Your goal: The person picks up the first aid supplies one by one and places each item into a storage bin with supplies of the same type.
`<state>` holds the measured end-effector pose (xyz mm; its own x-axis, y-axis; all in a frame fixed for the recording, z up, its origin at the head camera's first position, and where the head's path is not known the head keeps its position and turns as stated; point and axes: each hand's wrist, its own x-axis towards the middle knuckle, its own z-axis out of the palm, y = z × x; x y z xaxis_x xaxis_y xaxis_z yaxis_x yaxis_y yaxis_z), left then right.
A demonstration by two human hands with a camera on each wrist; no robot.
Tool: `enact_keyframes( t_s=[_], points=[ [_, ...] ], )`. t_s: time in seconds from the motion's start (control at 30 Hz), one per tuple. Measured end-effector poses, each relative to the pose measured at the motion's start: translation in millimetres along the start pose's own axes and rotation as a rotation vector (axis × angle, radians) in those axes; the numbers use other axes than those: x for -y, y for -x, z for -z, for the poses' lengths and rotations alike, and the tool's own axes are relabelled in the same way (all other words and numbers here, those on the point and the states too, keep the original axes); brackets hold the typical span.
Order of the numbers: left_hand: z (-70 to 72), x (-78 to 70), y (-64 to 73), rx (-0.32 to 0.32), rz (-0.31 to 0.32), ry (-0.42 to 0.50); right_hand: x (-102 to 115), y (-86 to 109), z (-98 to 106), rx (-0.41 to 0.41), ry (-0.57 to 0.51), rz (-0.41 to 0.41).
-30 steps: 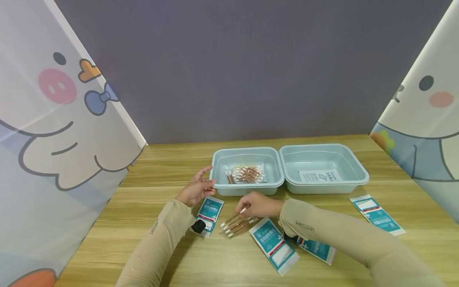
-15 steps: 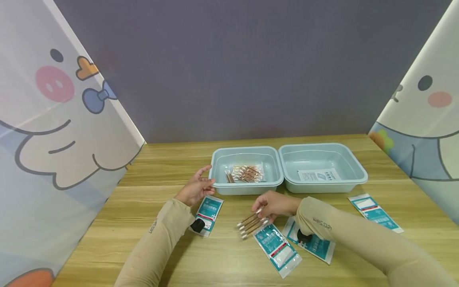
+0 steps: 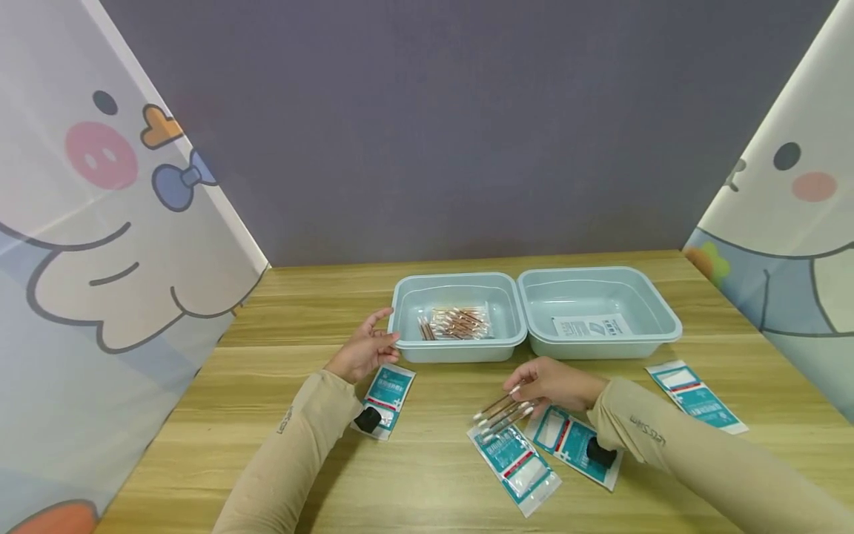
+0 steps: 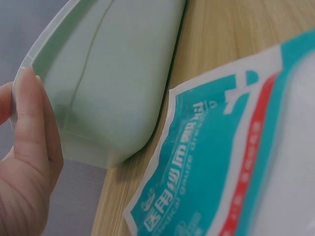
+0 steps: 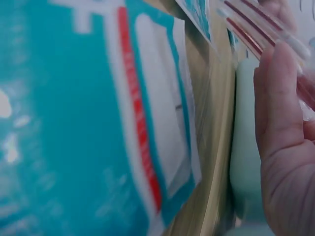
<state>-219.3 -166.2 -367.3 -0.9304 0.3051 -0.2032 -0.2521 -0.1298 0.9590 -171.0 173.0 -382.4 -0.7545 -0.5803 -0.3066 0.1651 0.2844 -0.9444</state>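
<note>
My left hand grips the left rim of the left light-blue plastic bin. In the left wrist view, the fingers and thumb sit on both sides of the rim. Several brown-filled cotton swabs with white tips are pinched between the thumb and fingers of my right hand, above the table. Below them lies a teal-and-white gauze dressing packet, partly covered by the swabs. More brown swabs lie inside the left bin, some on a clear pack.
A second light-blue bin adjoins the first on the right, with a printed white packet inside. Other gauze packets lie by the left wrist, under the right wrist, and at the far right. A dark panel stands behind the table.
My right hand has moved to the right with the swabs, from in front of the left bin to over the middle gauze packets. My left hand has stayed on the bin rim.
</note>
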Motion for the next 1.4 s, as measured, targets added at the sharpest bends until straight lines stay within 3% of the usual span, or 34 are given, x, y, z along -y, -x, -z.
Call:
enact_keyframes(
  t_s=[0.33, 0.67, 0.87, 1.07, 1.4],
  points=[
    [1.8, 2.8, -1.2, 0.014, -0.015, 0.023, 5, 34.2, 18, -0.043, -0.017, 0.069],
    [5.0, 6.8, -1.5, 0.036, -0.016, 0.041, 16, 62.4, 48, -0.022, -0.152, 0.244],
    [5.2, 7.1, -2.0, 0.046, -0.015, 0.076, 28, 59.9, 50, -0.049, -0.178, 0.267],
    [5.5, 7.3, -0.9, 0.042, -0.018, 0.075, 36, 52.8, 48, -0.032, -0.332, 0.287],
    [5.2, 7.3, -0.7, 0.050, -0.026, 0.074, 54, 38.5, 50, -0.127, -0.432, 0.269]
  ],
)
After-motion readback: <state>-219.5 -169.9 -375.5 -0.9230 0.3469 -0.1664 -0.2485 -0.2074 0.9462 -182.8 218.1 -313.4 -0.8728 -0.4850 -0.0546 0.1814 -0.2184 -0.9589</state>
